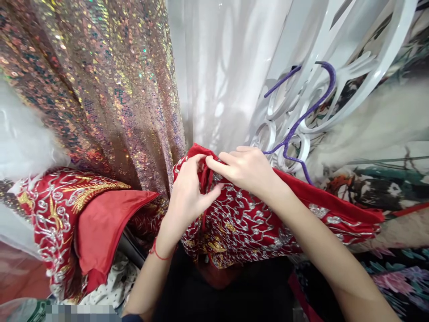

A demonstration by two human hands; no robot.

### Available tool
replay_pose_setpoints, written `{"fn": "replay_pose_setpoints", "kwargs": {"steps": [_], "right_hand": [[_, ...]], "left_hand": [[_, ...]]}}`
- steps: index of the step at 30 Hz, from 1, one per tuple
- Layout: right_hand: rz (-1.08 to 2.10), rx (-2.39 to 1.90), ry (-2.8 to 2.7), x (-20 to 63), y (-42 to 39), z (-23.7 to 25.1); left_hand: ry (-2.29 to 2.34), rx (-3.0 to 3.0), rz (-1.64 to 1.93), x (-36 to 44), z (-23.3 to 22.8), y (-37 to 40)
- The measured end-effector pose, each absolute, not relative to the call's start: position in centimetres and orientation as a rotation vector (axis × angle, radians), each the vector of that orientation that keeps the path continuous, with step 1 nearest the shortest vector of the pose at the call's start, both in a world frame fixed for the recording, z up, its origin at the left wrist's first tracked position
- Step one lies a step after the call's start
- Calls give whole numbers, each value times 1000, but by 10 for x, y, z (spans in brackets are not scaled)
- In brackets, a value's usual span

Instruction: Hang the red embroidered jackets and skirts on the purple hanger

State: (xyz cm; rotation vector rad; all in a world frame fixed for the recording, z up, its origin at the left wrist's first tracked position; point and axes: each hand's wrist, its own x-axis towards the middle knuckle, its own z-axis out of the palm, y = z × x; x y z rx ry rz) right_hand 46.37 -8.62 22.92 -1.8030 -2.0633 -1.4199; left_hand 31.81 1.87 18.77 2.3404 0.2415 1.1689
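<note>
A red garment (241, 219) with silver and gold embroidery hangs in front of me, a purple clothes hanger (295, 125) rising from its top edge. My left hand (187, 197) is at the garment's upper edge. Its fingers are curled over the fabric, while the thumb stands away to the right. My right hand (250, 170) meets it from the right, fingertips closed on the edge and touching near the left fingers. Between the hands, a thin red strip (205, 179) hangs down the garment. The exact pinch point is partly covered by my fingers.
The hanger hooks on a white scrollwork rack (321, 103). A sequined cloth (110, 89) hangs at left, beside a sheer white curtain (228, 67). A second red embroidered piece (53, 214) with white fluff lies at left. Floral fabric (398, 277) is at lower right.
</note>
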Motion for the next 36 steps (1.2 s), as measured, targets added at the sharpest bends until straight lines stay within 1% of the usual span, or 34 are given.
{"fn": "replay_pose_setpoints", "kwargs": {"steps": [3, 6, 10, 13, 17, 22, 24, 26, 28, 29, 30, 33, 35, 36], "right_hand": [[-1400, -1780, -2069, 463, -88, 229], [-1359, -1780, -2094, 461, -92, 232], [-1420, -1764, -2123, 461, -94, 234], [-1464, -1782, -2111, 463, -93, 234], [-1418, -1823, -2119, 466, -93, 232], [-1392, -1818, -2096, 467, -93, 230], [-1385, -1818, -2086, 466, -93, 229], [-1386, -1824, -2079, 466, -92, 229], [-1385, -1826, -2078, 466, -92, 229], [-1386, -1822, -2079, 466, -92, 229], [-1389, -1815, -2081, 466, -92, 229], [-1406, -1800, -2079, 466, -91, 229], [-1408, -1801, -2070, 467, -91, 228], [-1412, -1798, -2064, 467, -91, 228]], "left_hand": [[408, 2434, 1227, 312, 188, 13], [547, 2540, 1164, 299, 199, 11], [664, 2646, 1157, 292, 208, 9], [649, 2635, 1219, 298, 202, 6], [607, 2498, 1248, 303, 194, 6], [556, 2248, 1246, 291, 211, 24], [526, 2204, 1138, 281, 225, 32], [407, 2168, 859, 270, 238, 38], [188, 2053, 548, 266, 249, 40], [87, 1941, 494, 268, 253, 41], [18, 1801, 530, 274, 257, 43], [-19, 1362, 855, 310, 258, 52], [-5, 1270, 871, 341, 250, 62], [74, 1259, 893, 354, 244, 67]]}}
